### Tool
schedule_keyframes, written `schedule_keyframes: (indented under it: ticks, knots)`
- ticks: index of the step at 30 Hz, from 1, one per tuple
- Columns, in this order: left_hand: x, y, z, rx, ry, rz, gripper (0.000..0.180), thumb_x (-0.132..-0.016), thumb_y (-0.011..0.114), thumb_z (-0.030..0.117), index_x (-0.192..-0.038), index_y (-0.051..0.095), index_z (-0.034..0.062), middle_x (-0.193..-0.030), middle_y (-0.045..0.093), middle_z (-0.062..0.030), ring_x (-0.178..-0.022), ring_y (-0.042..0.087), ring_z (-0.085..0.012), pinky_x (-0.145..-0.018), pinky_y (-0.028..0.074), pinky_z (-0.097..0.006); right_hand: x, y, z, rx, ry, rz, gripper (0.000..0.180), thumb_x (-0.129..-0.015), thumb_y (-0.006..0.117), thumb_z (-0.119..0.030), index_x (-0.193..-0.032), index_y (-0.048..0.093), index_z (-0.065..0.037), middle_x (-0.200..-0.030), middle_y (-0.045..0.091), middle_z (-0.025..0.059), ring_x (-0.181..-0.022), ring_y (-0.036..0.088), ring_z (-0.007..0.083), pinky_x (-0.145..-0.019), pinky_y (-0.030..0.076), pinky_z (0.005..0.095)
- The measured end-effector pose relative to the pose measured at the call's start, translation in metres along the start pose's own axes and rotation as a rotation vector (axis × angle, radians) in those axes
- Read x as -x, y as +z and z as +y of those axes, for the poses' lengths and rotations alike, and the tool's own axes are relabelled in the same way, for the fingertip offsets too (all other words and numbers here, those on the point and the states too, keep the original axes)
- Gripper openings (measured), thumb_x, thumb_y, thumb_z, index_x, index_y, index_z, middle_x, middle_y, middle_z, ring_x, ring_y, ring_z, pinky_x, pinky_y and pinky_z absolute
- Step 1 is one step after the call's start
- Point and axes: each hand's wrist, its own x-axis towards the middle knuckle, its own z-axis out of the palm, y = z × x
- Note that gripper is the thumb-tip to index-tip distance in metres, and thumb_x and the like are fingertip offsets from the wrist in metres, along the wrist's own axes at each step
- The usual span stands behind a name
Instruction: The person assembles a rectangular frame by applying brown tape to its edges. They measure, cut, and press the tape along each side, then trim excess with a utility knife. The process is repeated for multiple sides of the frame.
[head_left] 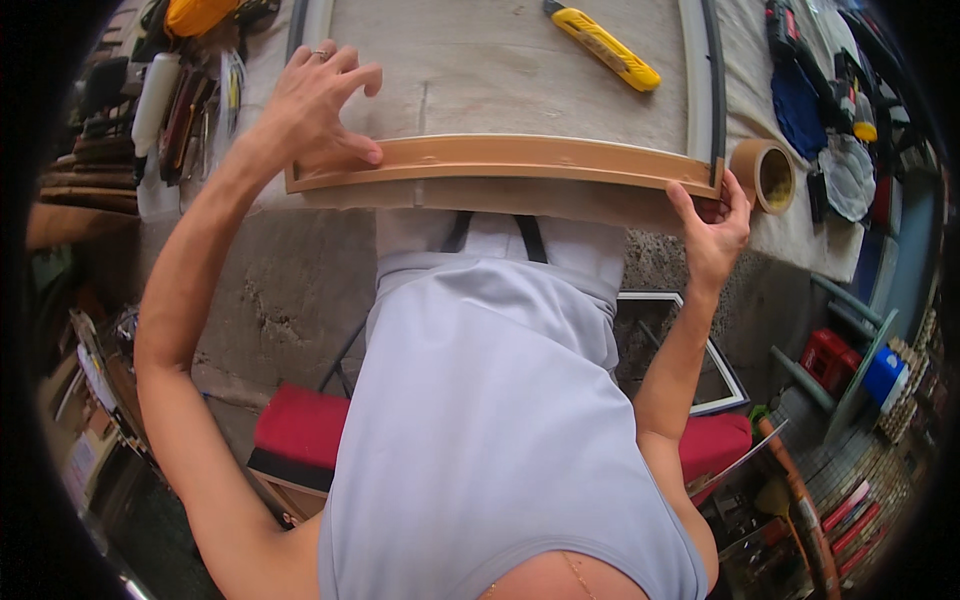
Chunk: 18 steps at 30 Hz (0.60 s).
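A rectangular frame (pixel 703 70) with pale and dark edges lies on the cloth-covered table. Along its near side runs a strip of brown tape (pixel 520 155). My left hand (pixel 325 95) is over the near left corner, fingers spread and bent, with the thumb tip touching the brown strip. At the near right corner, my right hand (pixel 715 225) grips the taped edge between thumb and fingers; some fingertips are hidden behind the corner. A roll of brown tape (pixel 765 176) stands just right of that hand. Inside the frame lies a yellow utility knife (pixel 605 48).
Tools and a white bottle (pixel 156 103) crowd the table's left. Bagged items and more tools (pixel 850 120) lie at the right. Below the table are a red cushion (pixel 300 425), a white-edged frame (pixel 715 375) and a green metal rack (pixel 850 370).
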Motion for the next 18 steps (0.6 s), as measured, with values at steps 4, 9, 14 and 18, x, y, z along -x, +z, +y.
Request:
schedule_keyframes:
  ticks: [4,9,14,18]
  knots:
    - [0.009,-0.005,-0.027,-0.093,0.000,-0.081,0.097,-0.028,0.090,0.055,-0.111,0.056,0.0198,-0.104,0.051,-0.0009,-0.110,0.047,-0.0205,-0.099,0.037,-0.037,-0.001,-0.002,-0.004,-0.001,0.020,-0.028,0.075,-0.067,0.092,-0.025,-0.125,0.057,0.007,-0.110,0.057,0.0096,-0.092,0.063,0.0178,-0.079,0.055,0.0302]
    - [0.008,-0.016,-0.037,-0.235,0.058,-0.209,0.105,-0.022,0.093,0.046,-0.116,0.055,0.0208,-0.109,0.050,-0.0003,-0.113,0.046,-0.0191,-0.101,0.035,-0.033,-0.001,-0.001,-0.004,-0.086,0.067,-0.061,0.073,-0.070,0.091,-0.020,-0.127,0.054,0.007,-0.115,0.055,0.0102,-0.098,0.063,0.0171,-0.085,0.054,0.0278]
    - [0.007,-0.015,-0.037,-0.296,0.100,-0.241,0.108,-0.023,0.095,0.042,-0.119,0.053,0.0181,-0.114,0.049,-0.0025,-0.115,0.045,-0.0199,-0.101,0.034,-0.034,0.000,0.000,0.001,-0.127,0.049,-0.060,0.073,-0.071,0.090,-0.020,-0.128,0.054,0.006,-0.116,0.055,0.0097,-0.098,0.063,0.0174,-0.085,0.054,0.0279]
    - [0.002,-0.018,-0.029,-0.397,0.074,-0.328,0.113,-0.025,0.096,0.040,-0.125,0.050,0.0150,-0.121,0.050,-0.0055,-0.120,0.044,-0.0239,-0.103,0.032,-0.036,-0.001,-0.002,-0.001,-0.102,0.045,-0.080,0.072,-0.070,0.090,-0.020,-0.128,0.055,0.006,-0.115,0.055,0.0093,-0.098,0.062,0.0172,-0.084,0.053,0.0280]
